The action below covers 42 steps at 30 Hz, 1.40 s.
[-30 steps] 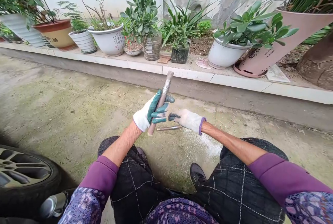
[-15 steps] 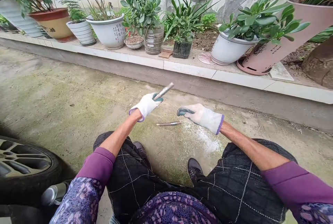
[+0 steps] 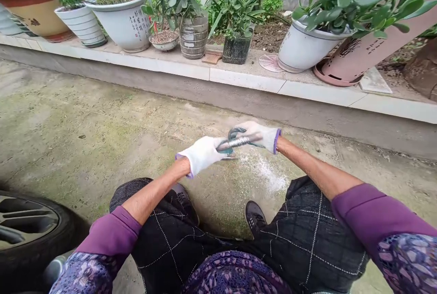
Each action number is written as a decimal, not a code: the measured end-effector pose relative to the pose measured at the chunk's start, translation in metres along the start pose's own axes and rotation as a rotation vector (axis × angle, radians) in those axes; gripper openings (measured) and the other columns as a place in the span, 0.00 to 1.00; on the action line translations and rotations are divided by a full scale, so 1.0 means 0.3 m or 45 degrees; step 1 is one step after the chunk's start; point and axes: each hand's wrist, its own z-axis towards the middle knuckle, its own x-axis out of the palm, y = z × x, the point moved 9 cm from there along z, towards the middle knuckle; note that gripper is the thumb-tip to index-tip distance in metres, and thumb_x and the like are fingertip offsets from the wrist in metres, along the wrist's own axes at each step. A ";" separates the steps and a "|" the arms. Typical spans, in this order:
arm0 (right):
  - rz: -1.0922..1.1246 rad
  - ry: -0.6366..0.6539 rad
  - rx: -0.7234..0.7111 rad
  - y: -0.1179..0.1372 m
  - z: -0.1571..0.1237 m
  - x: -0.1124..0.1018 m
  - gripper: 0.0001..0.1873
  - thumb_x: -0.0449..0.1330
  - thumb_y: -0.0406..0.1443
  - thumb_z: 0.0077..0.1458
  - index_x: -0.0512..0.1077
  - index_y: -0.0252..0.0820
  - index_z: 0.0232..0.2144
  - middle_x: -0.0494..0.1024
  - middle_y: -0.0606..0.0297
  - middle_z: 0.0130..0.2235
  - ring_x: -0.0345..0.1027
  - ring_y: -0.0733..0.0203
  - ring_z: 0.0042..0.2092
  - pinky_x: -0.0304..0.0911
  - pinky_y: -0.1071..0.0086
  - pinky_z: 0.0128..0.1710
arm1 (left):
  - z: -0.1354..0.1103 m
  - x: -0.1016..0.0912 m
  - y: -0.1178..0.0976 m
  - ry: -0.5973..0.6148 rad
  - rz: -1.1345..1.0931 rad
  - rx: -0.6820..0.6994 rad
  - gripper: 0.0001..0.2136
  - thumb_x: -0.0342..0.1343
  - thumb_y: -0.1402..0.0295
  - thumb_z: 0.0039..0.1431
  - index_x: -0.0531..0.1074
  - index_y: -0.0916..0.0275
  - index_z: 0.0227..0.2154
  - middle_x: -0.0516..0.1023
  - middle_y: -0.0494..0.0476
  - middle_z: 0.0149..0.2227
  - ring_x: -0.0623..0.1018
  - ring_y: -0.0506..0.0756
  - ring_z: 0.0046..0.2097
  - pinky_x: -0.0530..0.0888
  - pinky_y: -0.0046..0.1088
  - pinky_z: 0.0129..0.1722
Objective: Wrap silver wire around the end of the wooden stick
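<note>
My left hand [image 3: 205,153], in a white work glove with a dark green palm, is closed on one end of a short rod [image 3: 239,142]. A silvery, ridged band that looks like coiled wire runs round the rod's middle. My right hand [image 3: 257,134], gloved alike, has its fingers curled about the rod's other end, which lies across the palm; motion blurs the grip. Both hands are close together above the concrete. Just below the left fingertips, a second thin rod [image 3: 229,158] lies on the ground, mostly hidden by that hand.
White powder [image 3: 269,173] is scattered on the concrete floor [image 3: 102,139] below my right hand. A low tiled ledge [image 3: 191,69] with several potted plants, among them a white pot [image 3: 300,50], runs across the back. A car wheel [image 3: 30,221] stands at lower left.
My left hand has moved right with the rod, lowering it toward level. My right hand has risen slightly and come to the rod's free end. The view has shifted a little.
</note>
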 end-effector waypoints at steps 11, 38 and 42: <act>0.176 -0.009 -0.033 0.084 -0.004 0.083 0.18 0.51 0.38 0.54 0.81 0.42 0.36 0.79 0.64 0.31 0.66 0.63 0.28 0.64 0.70 0.29 | -0.076 -0.105 0.068 -0.171 -1.196 -0.205 0.18 0.47 0.51 0.65 0.71 0.62 0.38 0.56 0.42 0.20 0.53 0.44 0.16 0.56 0.20 0.13; 0.159 0.017 0.070 -0.035 -0.112 0.091 0.19 0.57 0.42 0.49 0.81 0.42 0.40 0.83 0.56 0.42 0.77 0.49 0.41 0.73 0.59 0.37 | -0.010 -0.004 0.057 -0.149 -1.390 -0.050 0.20 0.67 0.69 0.45 0.79 0.67 0.44 0.79 0.54 0.31 0.72 0.45 0.23 0.72 0.21 0.23; 0.360 0.011 -0.120 0.076 -0.108 0.048 0.28 0.65 0.44 0.47 0.77 0.39 0.50 0.80 0.51 0.51 0.74 0.44 0.52 0.71 0.54 0.49 | -0.023 -0.015 0.035 -0.162 -1.120 -0.010 0.22 0.65 0.70 0.47 0.80 0.66 0.48 0.78 0.54 0.31 0.73 0.46 0.26 0.73 0.21 0.24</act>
